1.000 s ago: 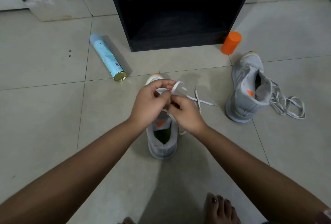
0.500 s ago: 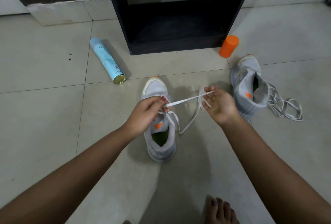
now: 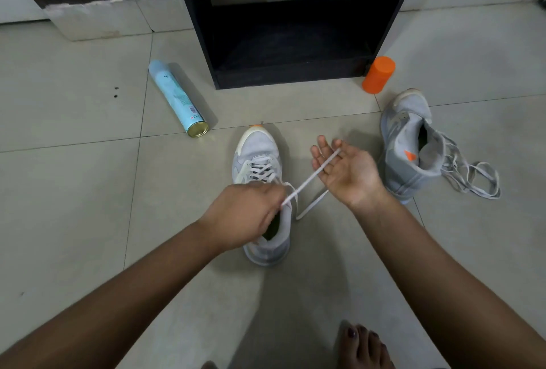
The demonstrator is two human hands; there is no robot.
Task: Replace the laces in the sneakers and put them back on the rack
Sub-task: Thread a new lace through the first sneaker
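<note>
Now the right hand (image 3: 348, 170) has turned palm up and its fingers have released, so the lace (image 3: 307, 181) merely lies across them, running taut to the left hand (image 3: 245, 215), which pinches it at the collar of the centre sneaker (image 3: 257, 147). I judge this shoe threaded and ready for tying; the second sneaker (image 3: 407, 144) lies far right, loose-laced, beside the rack (image 3: 295, 73)
</note>
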